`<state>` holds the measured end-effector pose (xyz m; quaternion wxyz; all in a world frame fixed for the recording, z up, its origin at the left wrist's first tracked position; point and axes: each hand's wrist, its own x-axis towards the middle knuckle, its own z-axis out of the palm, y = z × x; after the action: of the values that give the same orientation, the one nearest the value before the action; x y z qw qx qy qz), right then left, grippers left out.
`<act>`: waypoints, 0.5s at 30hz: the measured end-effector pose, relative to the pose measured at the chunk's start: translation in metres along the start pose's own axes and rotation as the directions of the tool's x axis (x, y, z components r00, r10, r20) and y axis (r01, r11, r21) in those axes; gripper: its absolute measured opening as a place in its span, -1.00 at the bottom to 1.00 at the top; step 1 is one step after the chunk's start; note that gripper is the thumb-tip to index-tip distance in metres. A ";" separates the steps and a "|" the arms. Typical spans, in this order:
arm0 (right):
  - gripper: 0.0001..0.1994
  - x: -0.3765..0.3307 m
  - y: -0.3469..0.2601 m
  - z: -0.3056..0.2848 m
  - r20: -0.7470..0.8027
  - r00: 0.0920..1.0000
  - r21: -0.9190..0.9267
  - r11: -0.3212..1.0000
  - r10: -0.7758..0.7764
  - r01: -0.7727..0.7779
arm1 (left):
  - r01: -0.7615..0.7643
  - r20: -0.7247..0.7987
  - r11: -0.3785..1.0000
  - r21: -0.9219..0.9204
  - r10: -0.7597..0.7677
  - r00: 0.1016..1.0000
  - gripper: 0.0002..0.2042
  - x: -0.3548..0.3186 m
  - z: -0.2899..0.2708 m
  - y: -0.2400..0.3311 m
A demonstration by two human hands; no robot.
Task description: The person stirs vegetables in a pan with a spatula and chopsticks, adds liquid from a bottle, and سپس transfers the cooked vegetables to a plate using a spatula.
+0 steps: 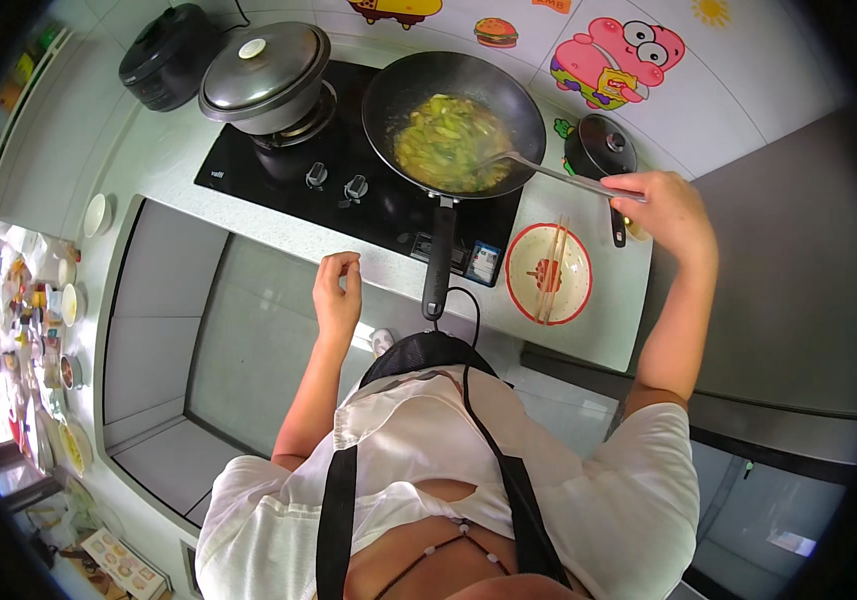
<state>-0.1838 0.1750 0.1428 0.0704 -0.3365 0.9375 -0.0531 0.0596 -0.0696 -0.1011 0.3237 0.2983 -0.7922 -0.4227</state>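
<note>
A black wok [385,108] stands on the right burner of the black gas hob [267,172], with chopped green and yellow vegetables [441,140] in its middle. My right hand [665,210] is closed round the handle end of a metal spatula [561,176]. The spatula's blade dips into the right side of the vegetables and is partly hidden by them. Near the counter's front edge, left of the wok's handle [439,262], my left hand [337,292] hangs with its fingers loosely curled in and nothing in them.
A lidded metal pot [267,75] covers the left burner, beside a black cooker [171,62]. At right are a bowl [579,290] with chopsticks [553,268] across it and a small lidded black pot [601,148]. Bowls and dishes line the left counter [119,165].
</note>
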 end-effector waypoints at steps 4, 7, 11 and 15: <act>-0.76 -0.002 0.013 -0.020 0.041 0.999 -0.013 1.000 0.006 -0.006 | -0.018 0.008 1.000 -0.008 0.018 1.000 -0.92 -0.001 0.006 0.001; -0.77 0.003 0.007 -0.020 0.068 0.997 -0.090 0.995 -0.038 0.044 | -0.004 -0.006 1.000 0.002 0.004 1.000 -0.92 -0.003 0.004 0.002; -0.79 0.018 -0.001 0.000 0.062 0.992 -0.126 0.985 -0.109 0.116 | 0.030 -0.042 1.000 0.002 -0.030 0.999 -0.92 -0.008 -0.001 -0.001; -0.77 0.038 -0.003 0.022 -0.013 0.998 -0.116 0.992 -0.055 0.053 | 0.073 -0.046 0.997 0.038 -0.071 0.996 -0.92 -0.011 -0.007 0.000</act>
<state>-0.2075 0.1470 0.1175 0.0415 -0.3650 0.9301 -0.0033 0.0722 -0.0648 -0.1013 0.3197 0.3422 -0.7818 -0.4117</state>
